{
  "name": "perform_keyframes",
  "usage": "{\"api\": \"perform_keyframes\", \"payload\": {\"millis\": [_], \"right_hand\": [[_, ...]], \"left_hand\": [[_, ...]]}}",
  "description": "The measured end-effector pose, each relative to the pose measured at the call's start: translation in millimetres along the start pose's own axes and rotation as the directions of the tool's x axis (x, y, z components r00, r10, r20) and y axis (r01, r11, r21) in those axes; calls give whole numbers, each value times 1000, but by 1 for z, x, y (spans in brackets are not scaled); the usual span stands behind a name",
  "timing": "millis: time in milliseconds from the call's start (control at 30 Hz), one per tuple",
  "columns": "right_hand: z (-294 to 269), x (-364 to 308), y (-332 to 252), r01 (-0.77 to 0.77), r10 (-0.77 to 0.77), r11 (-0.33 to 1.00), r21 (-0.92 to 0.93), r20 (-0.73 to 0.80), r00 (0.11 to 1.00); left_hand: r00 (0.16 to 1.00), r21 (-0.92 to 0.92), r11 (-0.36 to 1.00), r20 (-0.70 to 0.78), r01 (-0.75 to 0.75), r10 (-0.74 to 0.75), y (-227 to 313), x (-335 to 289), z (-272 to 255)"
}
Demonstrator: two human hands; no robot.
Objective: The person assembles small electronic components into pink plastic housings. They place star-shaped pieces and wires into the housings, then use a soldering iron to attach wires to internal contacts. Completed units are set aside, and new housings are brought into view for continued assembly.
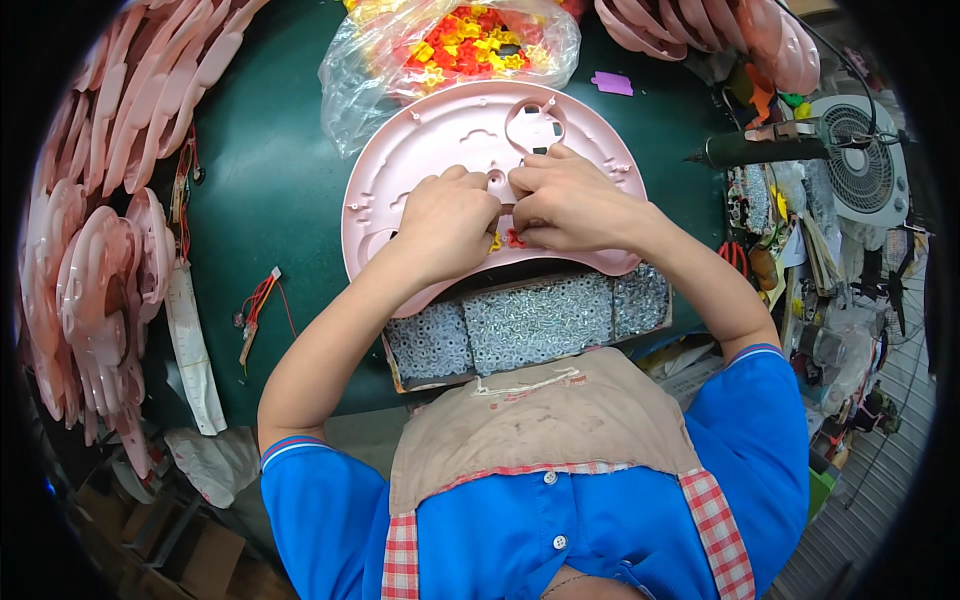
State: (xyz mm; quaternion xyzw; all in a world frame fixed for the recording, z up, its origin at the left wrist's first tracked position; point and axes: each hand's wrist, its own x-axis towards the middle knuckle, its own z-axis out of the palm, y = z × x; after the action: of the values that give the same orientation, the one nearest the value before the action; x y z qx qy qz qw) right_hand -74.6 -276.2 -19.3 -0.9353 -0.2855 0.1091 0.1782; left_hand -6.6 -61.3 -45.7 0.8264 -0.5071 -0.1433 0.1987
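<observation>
Reaching in from both sides over the dark green counter [262, 230], with bare forearms angled inward, elbows bent out and palms down. Curling the left hand [450, 220] over the pink plastic shell [420, 140], with knuckles up and fingers turned toward the middle. Arching the right hand [572, 203] opposite, with a bent index finger and tucked lower fingers, leaving only a narrow gap between the two hands. Cannot tell the exact grip of either hand, with most fingertips hidden behind the knuckles.

Working directly above the shell, with its hollow side up and its broad curve farthest from the body. Showing a small yellow piece [496, 241] just beside the left hand's fingers and a small red piece [515, 238] just beside the right hand's, both toward the shell's near edge. Between shell and apron [540, 425], a divided box [440, 382] of small grey metal parts [540, 318]. Beyond the shell's far edge, a clear plastic bag [350, 90] of red and yellow pieces [470, 40].
</observation>
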Motion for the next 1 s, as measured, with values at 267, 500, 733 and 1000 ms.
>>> {"api": "perform_keyframes", "payload": {"millis": [267,500,733,1000], "right_hand": [[-5,17,-15,-188,194,979,-75,90,977],[6,-59,-22,-8,199,976,217,-875,441],[-45,-128,8,65,519,853,517,-854,-16],[-34,-137,-5,514,474,565,646,-764,438]], "left_hand": [[991,-284,958,-135,-44,5,-10,-10,-5],[922,-46,962,-303,-267,242,54,-66,22],[936,-2,953,-188,-303,297,71,-58,50],[959,-186,963,-242,-195,148,84,-60,32]]}}
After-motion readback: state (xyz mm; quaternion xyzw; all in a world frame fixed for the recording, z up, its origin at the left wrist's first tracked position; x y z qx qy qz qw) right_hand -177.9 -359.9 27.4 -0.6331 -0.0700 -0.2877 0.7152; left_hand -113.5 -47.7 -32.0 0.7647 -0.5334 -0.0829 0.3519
